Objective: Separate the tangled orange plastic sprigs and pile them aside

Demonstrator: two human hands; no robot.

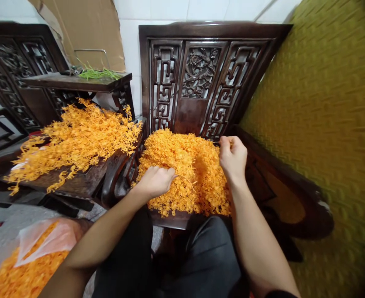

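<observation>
A large heap of small orange plastic-looking pieces (170,153) covers the seat of a dark carved wooden chair (194,114). Over the front left of this heap, my left hand (157,181) is closed on a thin orange stem (186,179) that curves out to the right from its fingertips. My right hand (233,155) is raised at the heap's right edge, thumb and fingers pinched together. Whatever sits in that pinch is too small to make out.
More orange strands (85,132) lie heaped on a wooden surface at left. Green stems (98,73) rest on a small side table (76,84). A plastic bag (45,240) of orange pieces stands on the floor at lower left. A yellow-green textured panel (319,124) borders the right.
</observation>
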